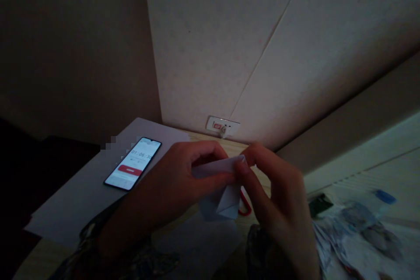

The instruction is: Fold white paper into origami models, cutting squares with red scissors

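Both of my hands grip a folded sheet of white paper (226, 199) above the table, with creased flaps showing on its lower part. My left hand (187, 175) pinches its upper edge between thumb and fingers from the left. At the paper's upper right corner, the thumb and forefinger of my right hand (278, 188) are pressed together on the fold. Behind the paper, partly hidden, lies a red curved loop (244, 204), perhaps a scissors handle. Another white sheet (200, 245) rests on the table under my hands.
To the left a lit phone (133, 164) showing a timer lies on large white sheets (75, 201). A socket (223, 126) with a plug sits low on the wall behind the wooden table (39, 258). At the lower right are a clear bottle with a blue cap (385, 197) and crumpled plastic.
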Motion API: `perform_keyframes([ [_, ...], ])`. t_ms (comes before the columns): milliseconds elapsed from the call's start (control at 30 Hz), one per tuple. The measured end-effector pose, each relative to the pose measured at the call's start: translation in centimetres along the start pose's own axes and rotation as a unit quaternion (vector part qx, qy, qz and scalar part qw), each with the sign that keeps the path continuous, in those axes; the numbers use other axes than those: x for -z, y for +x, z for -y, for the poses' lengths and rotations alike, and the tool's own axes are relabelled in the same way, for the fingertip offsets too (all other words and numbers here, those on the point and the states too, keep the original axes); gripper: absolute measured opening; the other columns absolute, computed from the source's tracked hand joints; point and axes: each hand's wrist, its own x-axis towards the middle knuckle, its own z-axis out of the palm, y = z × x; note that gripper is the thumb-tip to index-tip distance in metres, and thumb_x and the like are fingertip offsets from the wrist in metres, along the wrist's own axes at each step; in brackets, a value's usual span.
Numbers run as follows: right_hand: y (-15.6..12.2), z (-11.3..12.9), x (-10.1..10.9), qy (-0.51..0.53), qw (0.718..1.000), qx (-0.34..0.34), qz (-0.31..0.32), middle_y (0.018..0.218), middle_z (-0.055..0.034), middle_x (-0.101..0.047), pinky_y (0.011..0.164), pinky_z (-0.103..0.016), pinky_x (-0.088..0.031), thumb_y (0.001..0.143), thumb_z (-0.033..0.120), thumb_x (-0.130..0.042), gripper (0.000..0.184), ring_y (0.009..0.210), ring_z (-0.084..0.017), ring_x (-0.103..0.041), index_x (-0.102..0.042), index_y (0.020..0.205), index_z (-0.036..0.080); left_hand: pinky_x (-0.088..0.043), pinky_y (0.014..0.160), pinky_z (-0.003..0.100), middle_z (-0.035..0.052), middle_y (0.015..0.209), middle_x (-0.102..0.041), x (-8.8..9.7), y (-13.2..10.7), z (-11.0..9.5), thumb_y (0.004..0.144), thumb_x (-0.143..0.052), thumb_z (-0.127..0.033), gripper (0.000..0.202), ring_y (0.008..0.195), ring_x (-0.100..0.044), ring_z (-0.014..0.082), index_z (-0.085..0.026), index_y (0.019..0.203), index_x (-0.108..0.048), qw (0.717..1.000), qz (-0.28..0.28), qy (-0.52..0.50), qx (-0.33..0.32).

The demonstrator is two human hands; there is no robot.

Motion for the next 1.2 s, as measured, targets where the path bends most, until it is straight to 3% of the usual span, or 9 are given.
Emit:
perform_keyframes([
  [333, -0.22, -0.17, -0.04, -0.002, 1.000, 0.009, -0.014, 0.061, 0.0042, -0.044, 0.058, -0.028, -0.034, 0.096, 0.021, -0.046, 0.034, 0.059, -0.012, -0.048, -0.041, 0.063, 0.021, -0.041, 0.051, 0.016, -0.0065, 0.064, -0.065, 0.07, -0.14, -0.32, 0.076, -0.073, -0.030, 0.008, 0.059, -0.060, 0.0109, -0.024, 0.072, -0.068, 0.999, 0.026, -0.031, 0.031],
  [533, -0.11, -0.36, -0.07, 0.007, 1.000, 0.002, -0.001, 0.062, 0.0039, -0.049, 0.056, -0.027, -0.036, 0.095, 0.026, -0.051, 0.031, 0.059, -0.012, -0.050, -0.046, 0.065, 0.021, -0.046, 0.053, 0.016, -0.0060, 0.070, -0.068, 0.12, -0.01, 0.46, 0.074, -0.075, -0.028, 0.008, 0.065, -0.064, 0.0127, -0.027, 0.077, -0.068, 0.999, -0.029, -0.040, -0.010],
  [833, -0.35, -0.61, -0.36, 0.057, 0.994, -0.045, -0.084, 0.065, 0.0043, -0.057, 0.051, -0.022, -0.037, 0.095, 0.029, -0.054, 0.027, 0.061, -0.010, -0.053, -0.057, 0.070, 0.021, -0.055, 0.059, 0.019, -0.0046, 0.087, -0.071, 0.36, 0.01, 0.11, 0.066, -0.081, -0.022, 0.039, 0.075, -0.070, 0.0166, -0.030, 0.100, -0.064, 0.994, -0.032, -0.103, 0.015],
  [1000, -0.20, -0.56, -0.51, 0.049, 0.988, -0.042, -0.139, 0.066, 0.0052, -0.056, 0.051, -0.021, -0.036, 0.095, 0.026, -0.055, 0.025, 0.063, -0.009, -0.052, -0.057, 0.071, 0.022, -0.058, 0.072, 0.023, -0.0009, 0.107, -0.071, 0.40, 0.01, -0.10, 0.063, -0.082, -0.016, 0.060, 0.096, -0.071, 0.0220, -0.032, 0.115, -0.059, 0.992, -0.022, -0.123, 0.018],
  [1100, -0.23, -0.41, -0.47, 0.041, 0.986, -0.049, -0.153, 0.064, 0.0045, -0.055, 0.047, -0.021, -0.033, 0.094, 0.029, -0.056, 0.027, 0.061, -0.010, -0.051, -0.056, 0.069, 0.021, -0.059, 0.072, 0.025, 0.0014, 0.110, -0.072, 0.24, -0.01, -0.11, 0.063, -0.083, -0.018, 0.058, 0.098, -0.071, 0.0242, -0.030, 0.116, -0.060, 0.991, -0.005, -0.131, 0.030],
  [1200, -0.39, -0.45, -0.30, 0.043, 0.986, -0.055, -0.152, 0.064, 0.0038, -0.058, 0.049, -0.022, -0.035, 0.093, 0.031, -0.057, 0.027, 0.060, -0.011, -0.051, -0.057, 0.068, 0.021, -0.059, 0.068, 0.024, 0.0007, 0.098, -0.075, 0.15, 0.05, 0.16, 0.064, -0.081, -0.017, 0.049, 0.088, -0.073, 0.0219, -0.027, 0.108, -0.064, 0.988, -0.025, -0.148, 0.021],
])
